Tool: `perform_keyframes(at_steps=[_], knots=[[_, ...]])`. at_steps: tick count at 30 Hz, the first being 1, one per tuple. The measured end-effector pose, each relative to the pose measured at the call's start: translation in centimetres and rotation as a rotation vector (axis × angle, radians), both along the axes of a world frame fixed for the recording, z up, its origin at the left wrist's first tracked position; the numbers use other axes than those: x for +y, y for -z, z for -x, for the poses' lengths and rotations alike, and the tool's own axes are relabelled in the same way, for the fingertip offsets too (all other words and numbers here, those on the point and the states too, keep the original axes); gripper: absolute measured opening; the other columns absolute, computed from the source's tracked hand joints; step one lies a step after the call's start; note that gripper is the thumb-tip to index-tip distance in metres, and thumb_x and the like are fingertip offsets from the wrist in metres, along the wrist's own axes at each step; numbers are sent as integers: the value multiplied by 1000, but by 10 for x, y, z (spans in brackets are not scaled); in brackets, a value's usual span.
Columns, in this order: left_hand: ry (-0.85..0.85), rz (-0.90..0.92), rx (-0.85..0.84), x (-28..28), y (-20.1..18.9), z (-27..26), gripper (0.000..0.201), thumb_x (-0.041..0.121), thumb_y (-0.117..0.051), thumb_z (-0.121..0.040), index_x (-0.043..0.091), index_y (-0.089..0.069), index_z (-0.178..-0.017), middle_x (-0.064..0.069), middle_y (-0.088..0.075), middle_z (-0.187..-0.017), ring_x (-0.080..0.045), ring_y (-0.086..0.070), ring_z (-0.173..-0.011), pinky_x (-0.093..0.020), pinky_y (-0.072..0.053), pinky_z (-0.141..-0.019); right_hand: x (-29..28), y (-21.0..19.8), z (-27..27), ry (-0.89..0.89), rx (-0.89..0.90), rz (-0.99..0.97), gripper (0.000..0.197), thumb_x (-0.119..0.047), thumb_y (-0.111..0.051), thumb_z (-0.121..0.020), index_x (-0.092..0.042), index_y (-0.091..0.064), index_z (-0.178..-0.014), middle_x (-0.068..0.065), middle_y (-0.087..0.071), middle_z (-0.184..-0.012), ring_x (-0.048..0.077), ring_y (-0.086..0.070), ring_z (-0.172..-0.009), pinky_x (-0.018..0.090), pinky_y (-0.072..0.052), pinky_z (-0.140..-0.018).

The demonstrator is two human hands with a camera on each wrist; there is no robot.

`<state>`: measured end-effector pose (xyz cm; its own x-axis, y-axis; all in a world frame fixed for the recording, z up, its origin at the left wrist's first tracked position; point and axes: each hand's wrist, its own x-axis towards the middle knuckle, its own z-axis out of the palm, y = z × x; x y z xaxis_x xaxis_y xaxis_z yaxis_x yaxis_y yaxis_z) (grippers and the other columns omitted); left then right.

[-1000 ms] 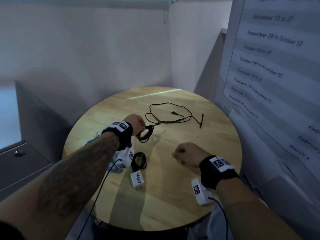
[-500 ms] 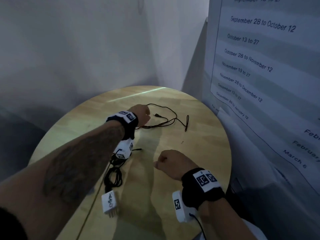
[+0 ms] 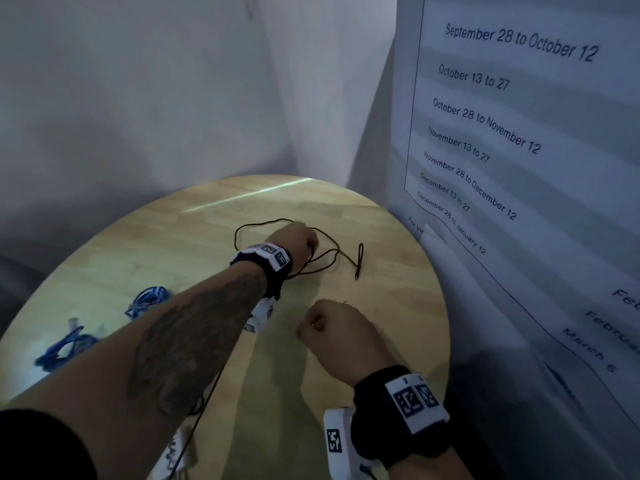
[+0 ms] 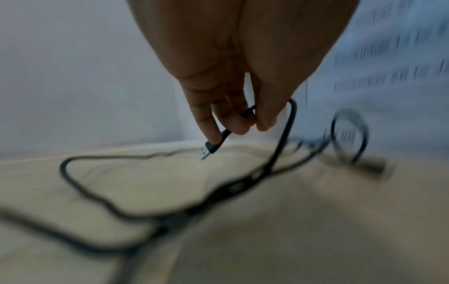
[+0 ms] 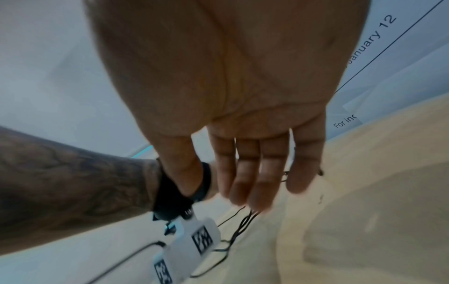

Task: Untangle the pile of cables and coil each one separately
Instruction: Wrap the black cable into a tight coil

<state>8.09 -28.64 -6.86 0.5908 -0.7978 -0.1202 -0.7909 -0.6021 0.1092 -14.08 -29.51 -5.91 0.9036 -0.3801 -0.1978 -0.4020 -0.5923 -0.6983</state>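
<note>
Left wrist: L hand (image 4: 233, 107) now on blk cable (image 4: 284, 142)

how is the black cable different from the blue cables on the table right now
The black cable is thin and sprawls in loose open loops at the table's far side; the blue cables sit in compact bundles at the near left. The left hand pinches the black cable's plug end, while no hand touches the blue cables. All lie on the round wooden table.

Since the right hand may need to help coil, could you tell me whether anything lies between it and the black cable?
Nothing visible does: only tabletop separates the right hand from the black cable, whose plug the left hand pinches.
</note>
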Motion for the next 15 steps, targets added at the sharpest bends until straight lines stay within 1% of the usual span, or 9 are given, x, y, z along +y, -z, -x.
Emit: perform_keyframes(at_steps=[2, 4, 6, 8, 9, 10, 12, 14, 15], knots=[[-52, 270, 37, 4, -30, 12, 22, 13, -57, -90, 13, -75, -102, -12, -66, -109, -31, -62, -99, -30, -44, -88, -3, -5, 0, 81, -151, 50, 24, -43, -57, -94, -26, -60, -111, -6, -63, -105, 18, -61, -96, 39, -53, -84], [-24, 449, 32, 14, -69, 28, 17, 20, -64, -87, 18, -76, -99, -5, -67, -101, -21, -62, -88, -26, -45, -84, -5, -15, 1, 226, -468, 79, 36, -37, -61, -94, -24, -55, -127, -6, -57, -120, 16, -55, -111, 39, -49, -93], [39, 543, 88, 30, -110, 49, 11, 26, -70, -86, 23, -77, -94, 3, -67, -91, -11, -59, -76, -22, -47, -77, -9, -30, 3, 352, -783, 93, 48, -29, -64, -90, -18, -51, -134, -1, -52, -132, 18, -49, -125, 40, -45, -103], [89, 590, 200, 54, -146, 73, 5, 28, -72, -85, 29, -76, -88, 6, -70, -82, -7, -61, -67, -16, -47, -67, -13, -49, 5, 396, -870, 161, 59, -29, -65, -87, -13, -47, -140, 4, -49, -142, 21, -42, -134, 38, -36, -113], [96, 610, 254, 68, -160, 84, 4, 29, -73, -85, 31, -76, -86, 6, -72, -80, -7, -63, -66, -16, -48, -64, -14, -61, 6, 378, -848, 172, 58, -30, -66, -88, -15, -48, -141, 3, -50, -143, 19, -43, -135, 34, -35, -114], [94, 635, 287, 83, -171, 92, 4, 30, -73, -85, 31, -77, -85, 5, -74, -80, -9, -65, -69, -19, -50, -66, -15, -74, 7, 342, -812, 145, 49, -32, -65, -90, -19, -53, -135, -1, -58, -137, 15, -50, -129, 32, -38, -109], [69, 722, 365, 112, -184, 102, 12, 29, -71, -87, 20, -79, -91, 3, -75, -82, -12, -68, -78, -27, -51, -75, -9, -101, 14, 236, -735, -59, 17, -29, -67, -94, -18, -68, -108, -4, -75, -97, 10, -67, -94, 28, -48, -85], [14, 821, 584, 142, -188, 112, 16, 21, -66, -92, 9, -75, -98, -2, -71, -74, -18, -66, -72, -35, -52, -78, 0, -122, 24, 148, -705, -318, 11, -19, -69, -93, -8, -70, -91, -1, -67, -61, 11, -63, -58, 27, -49, -70], [-4, 847, 718, 155, -185, 117, 14, 16, -61, -95, 6, -71, -97, -2, -62, -66, -19, -61, -62, -37, -53, -75, 2, -129, 30, 115, -690, -360, 12, -16, -71, -92, -6, -71, -88, -3, -60, -54, 12, -57, -51, 28, -49, -69]])
